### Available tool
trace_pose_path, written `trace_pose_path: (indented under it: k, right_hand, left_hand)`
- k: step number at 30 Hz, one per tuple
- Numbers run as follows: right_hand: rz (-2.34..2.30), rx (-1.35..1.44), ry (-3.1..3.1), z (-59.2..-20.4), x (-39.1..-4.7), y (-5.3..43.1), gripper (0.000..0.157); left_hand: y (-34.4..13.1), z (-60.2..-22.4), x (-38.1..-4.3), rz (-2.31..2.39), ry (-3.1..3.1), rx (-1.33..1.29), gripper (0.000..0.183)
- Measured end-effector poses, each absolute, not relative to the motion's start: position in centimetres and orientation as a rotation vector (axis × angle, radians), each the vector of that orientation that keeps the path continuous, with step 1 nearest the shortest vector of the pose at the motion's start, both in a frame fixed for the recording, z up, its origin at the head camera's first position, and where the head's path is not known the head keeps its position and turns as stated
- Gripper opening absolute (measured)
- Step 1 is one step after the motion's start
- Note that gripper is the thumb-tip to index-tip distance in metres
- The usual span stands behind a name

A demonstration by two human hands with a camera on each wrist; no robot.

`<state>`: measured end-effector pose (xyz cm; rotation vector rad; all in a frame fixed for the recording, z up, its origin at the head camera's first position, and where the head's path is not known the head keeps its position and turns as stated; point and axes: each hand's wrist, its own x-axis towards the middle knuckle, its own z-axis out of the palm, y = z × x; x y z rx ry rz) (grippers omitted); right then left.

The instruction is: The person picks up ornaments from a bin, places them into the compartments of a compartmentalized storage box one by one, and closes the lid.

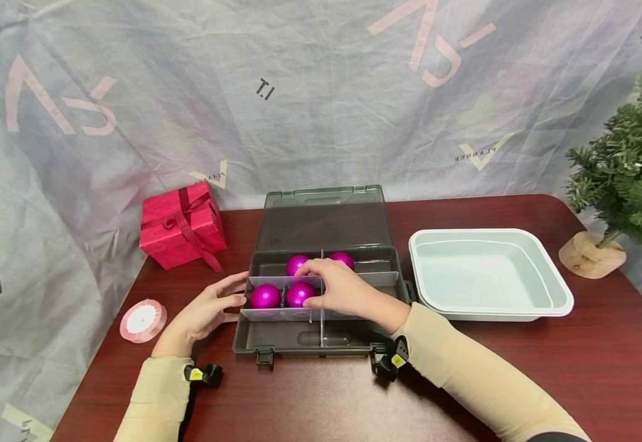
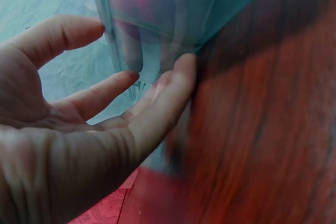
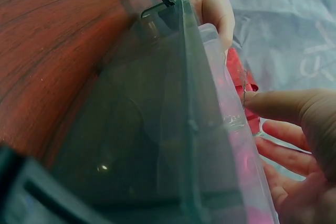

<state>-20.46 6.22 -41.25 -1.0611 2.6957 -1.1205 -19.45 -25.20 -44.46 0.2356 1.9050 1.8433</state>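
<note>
A dark translucent organizer box (image 1: 282,336) lies with its lid (image 1: 325,227) raised at the back. In its middle row sit a left magenta ball (image 1: 265,296) and a right magenta ball (image 1: 300,296). Two more magenta balls, a left one (image 1: 297,265) and a right one (image 1: 343,258), lie in the back row. My right hand (image 1: 344,287) reaches over the right middle-row ball, thumb and forefinger beside it; no ball shows between them in the right wrist view. My left hand (image 1: 207,308) rests fingertips against the box's left side, fingers loosely bent.
A white plastic tray (image 1: 489,316) stands right of the box. Behind it on the right is a small artificial tree (image 1: 638,184) on a wooden base (image 1: 591,255). At left lie a red gift box (image 1: 177,227) and a pink ribbon roll (image 1: 144,321).
</note>
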Motion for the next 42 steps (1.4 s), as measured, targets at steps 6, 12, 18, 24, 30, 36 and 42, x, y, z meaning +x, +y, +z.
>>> trace_pose_path:
  k: [6, 12, 18, 24, 30, 36, 42]
  right_hand:
    - [-1.175, -1.095, 2.661, -40.9, -20.5, 6.8, 0.037]
    - [-1.231, -1.063, 2.647, -39.7, -20.5, 8.4, 0.031]
    - [-1.267, -0.975, 2.687, -37.9, -20.1, 11.0, 0.025]
    - [-1.316, -0.892, 2.685, -35.8, -19.7, 14.0, 0.023]
    - [-1.387, -0.740, 2.671, -33.9, -20.8, 16.8, 0.023]
    - [-1.723, -0.491, 2.328, -32.4, -23.1, 19.1, 0.033]
    - [-2.085, -0.188, 1.777, -32.2, -26.2, 21.3, 0.029]
  left_hand:
    - [-25.3, -44.4, -19.3, 1.830, 1.925, 0.255, 0.067]
    - [-25.2, -43.9, -20.0, 1.778, 1.964, 0.264, 0.062]
    - [-24.6, -41.6, -21.2, 1.718, 2.076, 0.229, 0.061]
    - [-24.1, -38.9, -22.9, 1.693, 2.198, 0.231, 0.057]
    - [-22.8, -37.1, -25.3, 1.770, 2.188, 0.210, 0.053]
    - [-21.3, -35.6, -28.3, 1.874, 2.070, 0.131, 0.051]
    - [-20.5, -35.0, -30.3, 1.959, 1.894, 0.032, 0.056]
